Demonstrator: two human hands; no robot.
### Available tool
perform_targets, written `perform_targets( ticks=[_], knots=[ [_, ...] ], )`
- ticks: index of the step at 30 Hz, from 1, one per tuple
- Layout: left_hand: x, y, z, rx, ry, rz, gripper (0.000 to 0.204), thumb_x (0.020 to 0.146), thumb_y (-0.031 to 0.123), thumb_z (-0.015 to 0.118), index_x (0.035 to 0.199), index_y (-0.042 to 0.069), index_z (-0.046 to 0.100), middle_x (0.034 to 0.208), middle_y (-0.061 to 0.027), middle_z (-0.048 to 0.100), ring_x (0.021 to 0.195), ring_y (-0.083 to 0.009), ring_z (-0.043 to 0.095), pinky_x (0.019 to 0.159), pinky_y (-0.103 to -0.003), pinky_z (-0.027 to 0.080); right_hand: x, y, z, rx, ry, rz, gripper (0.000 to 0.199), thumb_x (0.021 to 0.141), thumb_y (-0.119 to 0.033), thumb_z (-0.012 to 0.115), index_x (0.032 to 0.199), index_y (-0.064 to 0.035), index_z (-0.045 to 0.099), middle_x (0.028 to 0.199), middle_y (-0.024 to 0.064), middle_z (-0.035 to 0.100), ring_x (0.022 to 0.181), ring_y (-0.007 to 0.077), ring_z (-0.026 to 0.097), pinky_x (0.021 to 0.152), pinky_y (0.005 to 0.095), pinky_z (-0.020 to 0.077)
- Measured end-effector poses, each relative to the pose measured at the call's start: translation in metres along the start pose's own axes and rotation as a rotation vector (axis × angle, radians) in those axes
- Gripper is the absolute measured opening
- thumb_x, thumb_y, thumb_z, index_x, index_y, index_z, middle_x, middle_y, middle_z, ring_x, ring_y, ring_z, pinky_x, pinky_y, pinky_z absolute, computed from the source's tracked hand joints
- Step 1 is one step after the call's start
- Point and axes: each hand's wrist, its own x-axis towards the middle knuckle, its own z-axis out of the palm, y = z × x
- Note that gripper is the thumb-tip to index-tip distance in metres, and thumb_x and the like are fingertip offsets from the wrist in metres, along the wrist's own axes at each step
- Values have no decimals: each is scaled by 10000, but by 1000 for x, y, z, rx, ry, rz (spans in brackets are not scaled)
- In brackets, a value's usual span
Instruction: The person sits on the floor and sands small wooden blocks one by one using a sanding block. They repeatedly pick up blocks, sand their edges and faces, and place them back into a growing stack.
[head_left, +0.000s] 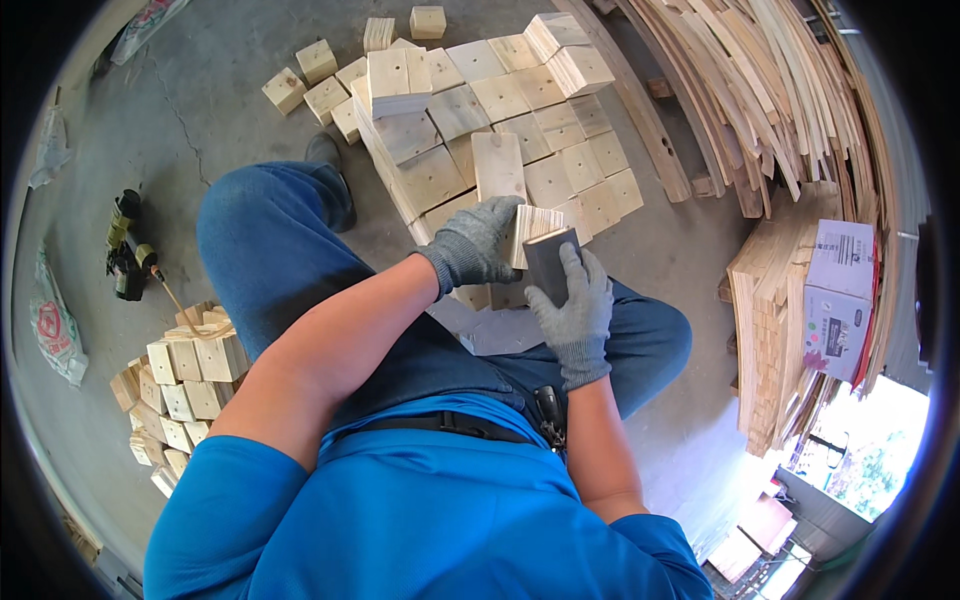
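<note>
My left hand (472, 243), in a grey knit glove, is closed around a pale wooden block (535, 222) with layered grain on its upper face. In my right hand (577, 312), also gloved, is a dark grey sanding block (548, 264) with a tan edge. Its dark face is up against the side of the wooden block; whether it presses there I cannot tell. Beneath and beyond both hands lies a broad stack of wooden blocks (500, 98), several with a small hole. A longer block (498, 165) rests on the stack just past my left hand.
Loose blocks (284, 91) lie at the stack's far left. At left are another block pile (185, 375), a black-and-green tool (124, 245) and a plastic bag (58, 325). Long boards (745, 90) line the right side, with a printed carton (838, 295) on stacked timber (775, 330).
</note>
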Motion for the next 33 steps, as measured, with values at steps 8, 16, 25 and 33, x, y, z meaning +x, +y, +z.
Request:
perform_targets(
  ticks=[8,16,25,33],
  knots=[
    [3,3,0,-18,-21,-42,1111,644,418,974,1545,62,429,1445,-250,584,1334,-418,602,1137,-454,496,7,0,0,0,39,-37,816,771,-330,906,1501,-134,598,1458,238,559,1283,464,562,1086,575,467],
    [2,1,0,-16,11,-13,1110,639,401,956,1554,70,422,1437,-242,587,1314,-416,615,1111,-458,512,94,10,13,33,58,40,756,815,-369,876,1483,-126,618,1416,224,611,1308,424,581,1115,539,470],
    [-3,7,-9,8,-54,-42,1106,650,430,958,1551,80,421,1438,-235,592,1308,-418,619,1110,-463,518,67,11,10,31,56,33,801,813,-360,882,1500,-71,589,1421,259,600,1339,430,555,1125,537,454],
    [1,2,-3,22,-40,-4,1091,649,478,960,1521,79,439,1412,-243,594,1297,-421,623,1099,-469,521,-2,2,3,-15,21,-16,829,786,-349,904,1516,-123,581,1457,259,544,1293,477,546,1096,588,460]
  ],
)
